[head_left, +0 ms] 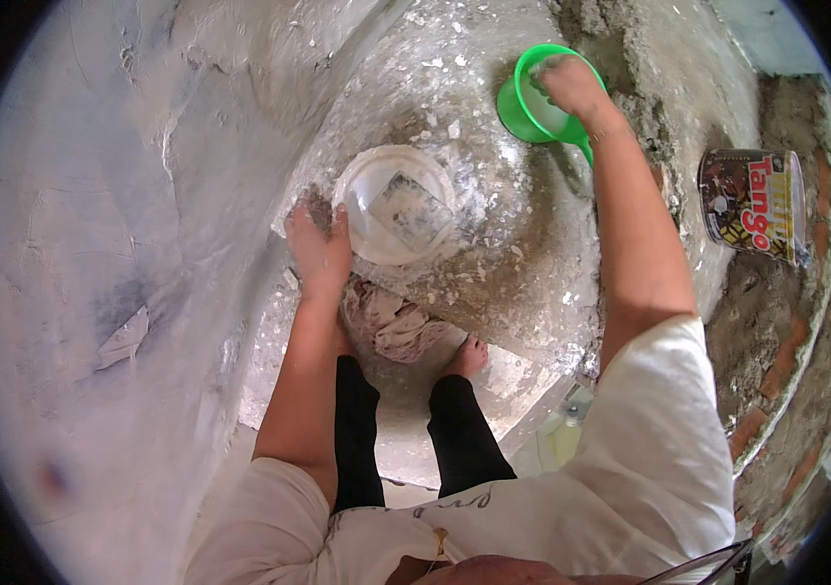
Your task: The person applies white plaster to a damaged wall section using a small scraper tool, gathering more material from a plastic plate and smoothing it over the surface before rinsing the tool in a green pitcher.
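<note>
A bright green plastic dipper [508, 107] with a handle stands at the far right of the rough floor, whitish stuff inside it. My right hand [569, 86] reaches into its mouth with curled fingers; what they hold, if anything, is hidden. Left of it on the floor is a round, whitish see-through tub [362, 229], with a grey, speckled square [411, 210] showing in its middle. My left hand [318, 244] grips the tub's left rim, thumb at the edge and fingers outside.
A crumpled, dirty cloth [396, 322] lies near my feet. On the ledge to the right sits a dark printed tin-like container [749, 205]. A grey plastered wall [123, 244] rises on the left, and exposed brick [781, 356] edges the right side.
</note>
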Available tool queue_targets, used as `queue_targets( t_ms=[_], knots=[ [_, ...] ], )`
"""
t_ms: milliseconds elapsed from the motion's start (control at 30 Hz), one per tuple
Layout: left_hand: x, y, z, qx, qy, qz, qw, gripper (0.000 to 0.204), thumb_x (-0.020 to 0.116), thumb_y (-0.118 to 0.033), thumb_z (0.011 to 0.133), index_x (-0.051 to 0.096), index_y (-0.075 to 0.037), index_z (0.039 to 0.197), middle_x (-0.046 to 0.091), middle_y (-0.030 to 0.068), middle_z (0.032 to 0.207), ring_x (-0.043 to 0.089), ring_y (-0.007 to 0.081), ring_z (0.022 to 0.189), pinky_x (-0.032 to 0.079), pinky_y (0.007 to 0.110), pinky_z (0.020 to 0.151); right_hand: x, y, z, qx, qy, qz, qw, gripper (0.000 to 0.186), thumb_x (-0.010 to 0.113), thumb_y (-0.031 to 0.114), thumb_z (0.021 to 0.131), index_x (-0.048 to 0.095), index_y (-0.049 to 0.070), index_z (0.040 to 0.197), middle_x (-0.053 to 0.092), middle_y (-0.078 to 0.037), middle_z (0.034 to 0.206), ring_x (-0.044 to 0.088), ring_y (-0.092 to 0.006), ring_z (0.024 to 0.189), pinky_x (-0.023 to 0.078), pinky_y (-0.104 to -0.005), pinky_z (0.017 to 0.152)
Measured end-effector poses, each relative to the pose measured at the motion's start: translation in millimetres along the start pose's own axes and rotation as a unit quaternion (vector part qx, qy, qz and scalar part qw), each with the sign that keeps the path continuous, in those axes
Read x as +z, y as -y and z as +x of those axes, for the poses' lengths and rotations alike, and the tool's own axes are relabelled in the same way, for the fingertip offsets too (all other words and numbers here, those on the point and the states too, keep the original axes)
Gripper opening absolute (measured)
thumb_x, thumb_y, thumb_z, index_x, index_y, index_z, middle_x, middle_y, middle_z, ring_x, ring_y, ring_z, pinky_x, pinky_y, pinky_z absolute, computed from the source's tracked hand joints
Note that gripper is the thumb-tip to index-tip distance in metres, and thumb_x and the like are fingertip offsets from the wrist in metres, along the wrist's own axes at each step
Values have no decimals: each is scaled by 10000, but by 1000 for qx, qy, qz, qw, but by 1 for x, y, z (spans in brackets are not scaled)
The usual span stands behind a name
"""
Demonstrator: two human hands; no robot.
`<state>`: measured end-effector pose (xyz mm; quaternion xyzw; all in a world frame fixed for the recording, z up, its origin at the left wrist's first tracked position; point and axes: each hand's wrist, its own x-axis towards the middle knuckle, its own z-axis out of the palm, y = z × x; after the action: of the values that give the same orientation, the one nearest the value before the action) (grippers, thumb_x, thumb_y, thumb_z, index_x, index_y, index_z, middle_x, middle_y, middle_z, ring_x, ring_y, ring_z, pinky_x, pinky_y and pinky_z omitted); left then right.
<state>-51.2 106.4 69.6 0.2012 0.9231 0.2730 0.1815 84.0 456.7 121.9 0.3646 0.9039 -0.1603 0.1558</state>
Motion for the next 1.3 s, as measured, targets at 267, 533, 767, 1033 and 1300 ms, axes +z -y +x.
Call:
queue_targets(
  t_ms=[267,533,767,1033,1300],
  knots=[
    [-1,23,-9,-66,-3,-237,969,374,597,-147,863,498,65,1156,525,203,1099,544,271,1010,437,320,851,57,4,41,91,119,44,988,291,557,200,738,666,43,956,619,-194,1047,601,-352,942,463,-413,823],
    [-3,-30,-6,-219,80,-492,839,337,515,-238,924,509,15,1148,556,158,1112,554,241,1004,447,328,869,74,-19,34,95,137,4,986,357,535,237,793,602,0,1052,615,-158,1058,611,-335,882,485,-424,763],
    [9,-85,22,-369,213,-700,573,423,358,-313,962,450,44,1171,507,210,1160,506,348,1038,433,450,906,9,41,-42,41,232,764,600,216,509,133,863,586,-38,970,624,-175,982,622,-260,838,531,-391,706],
    [22,-141,-7,-371,251,-689,571,300,432,-310,924,546,-115,1122,574,85,1118,556,247,979,419,368,908,135,194,-83,118,-254,313,907,311,474,179,868,588,-37,1061,589,-171,1117,531,-368,1047,371,-381,964],
    [4,-59,22,-234,303,-689,615,324,398,-295,943,554,-54,1095,587,103,1008,554,228,917,449,366,830,111,207,-102,-96,-61,398,910,249,518,162,841,607,-27,976,639,-186,857,615,-318,848,469,-405,777]
  ],
)
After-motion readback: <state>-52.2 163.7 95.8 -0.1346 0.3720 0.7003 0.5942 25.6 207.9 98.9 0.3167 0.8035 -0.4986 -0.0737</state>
